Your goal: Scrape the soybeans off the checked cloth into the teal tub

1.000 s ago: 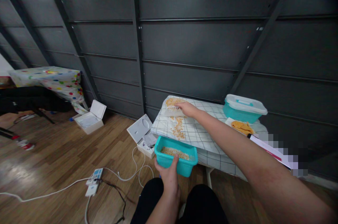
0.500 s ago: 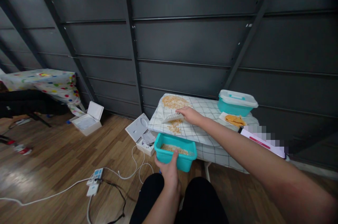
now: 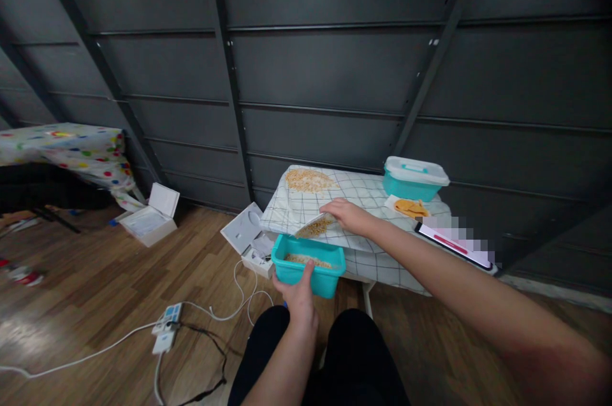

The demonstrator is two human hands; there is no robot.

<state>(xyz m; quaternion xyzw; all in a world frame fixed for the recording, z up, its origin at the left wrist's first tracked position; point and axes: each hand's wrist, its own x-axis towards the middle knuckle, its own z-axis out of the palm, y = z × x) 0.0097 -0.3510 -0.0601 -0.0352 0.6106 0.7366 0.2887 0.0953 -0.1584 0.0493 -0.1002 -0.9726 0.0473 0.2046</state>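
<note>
My left hand (image 3: 298, 297) grips the near wall of a teal plastic tub (image 3: 310, 275), thumb over the rim. Small tan grains (image 3: 308, 259) lie in that tub, which hangs just below the front edge of the table. Above it, my right hand (image 3: 348, 215) is closed on a thin white slotted scraper (image 3: 308, 225), tilted at the cloth's front edge. A heap of similar grains (image 3: 321, 226) lies against the scraper, partly hidden by it. Farther back on the checked cloth (image 3: 356, 186) is a wide spread of pale grains (image 3: 308, 180).
A lidded teal box (image 3: 415, 178) stands at the table's right end, beside an orange cloth-like item (image 3: 411, 208) and a tablet (image 3: 454, 246). An open white box (image 3: 248, 237), a power strip (image 3: 167, 326) and loose cables lie on the floor at left.
My right hand has drawn the scraper and front grains toward the table's edge, above the tub. My left hand still holds the tub. The view has shifted slightly right.
</note>
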